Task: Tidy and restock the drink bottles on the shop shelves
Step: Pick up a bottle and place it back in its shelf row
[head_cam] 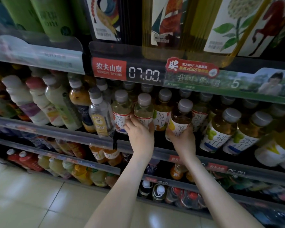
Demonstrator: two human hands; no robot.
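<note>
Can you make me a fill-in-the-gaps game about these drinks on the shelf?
1. The right hand grips a brown tea bottle with a ____ cap.
2. The left hand grips a pale tea bottle, so the hands hold ____ bottles altogether.
3. The price display above them reads ____.
4. The sign just left of it has a ____ background.

Missing words: grey; two; 07.00; red.

Shop: shelves (53, 129) w/ drink bottles (219, 129), price tags (144, 75).
</note>
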